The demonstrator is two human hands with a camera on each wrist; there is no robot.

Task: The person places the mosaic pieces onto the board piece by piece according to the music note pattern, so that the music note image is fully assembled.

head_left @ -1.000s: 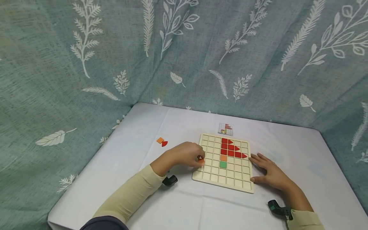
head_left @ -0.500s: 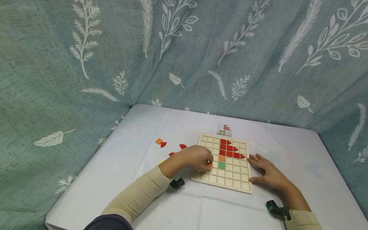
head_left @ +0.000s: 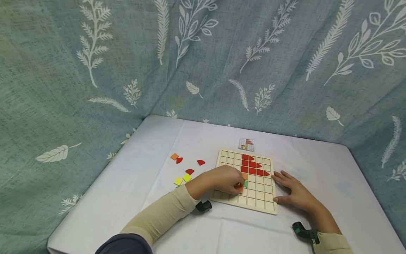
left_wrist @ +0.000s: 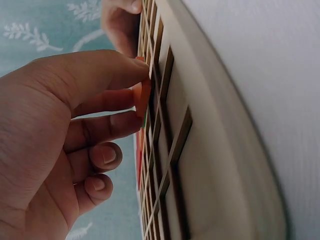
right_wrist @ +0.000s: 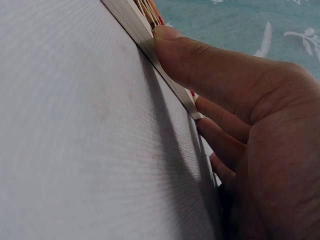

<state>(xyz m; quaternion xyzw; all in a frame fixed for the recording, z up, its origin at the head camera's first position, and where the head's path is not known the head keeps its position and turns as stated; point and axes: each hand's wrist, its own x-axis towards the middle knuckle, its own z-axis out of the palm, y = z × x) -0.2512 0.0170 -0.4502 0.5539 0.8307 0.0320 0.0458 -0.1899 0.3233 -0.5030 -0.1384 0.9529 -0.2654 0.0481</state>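
My left hand (head_left: 226,180) pinches an orange square tile (left_wrist: 143,97) between thumb and fingers, low over the wooden grid board (head_left: 260,198). In the head view the tile is just below a green square tile (head_left: 245,183), partly covered by the fingers. Another orange tile (head_left: 244,175) lies above the green one. Rows of red tiles (head_left: 252,170) with pointed right ends fill cells higher up. My right hand (head_left: 295,190) rests at the board's right edge, fingers extended; in the right wrist view its thumb (right_wrist: 172,50) touches the board's side.
Left of the board lie yellow square tiles (head_left: 178,181), red quarter-round pieces (head_left: 201,162) and a loose orange square (head_left: 174,156). Behind the board is a small pattern card (head_left: 246,144). A leaf-print curtain (head_left: 196,70) hangs behind the white-covered table (head_left: 253,233).
My left hand has moved right across the board with the orange tile, from its left edge to below the green tile. Red and yellow pieces behind the arm came into view. The right hand stayed.
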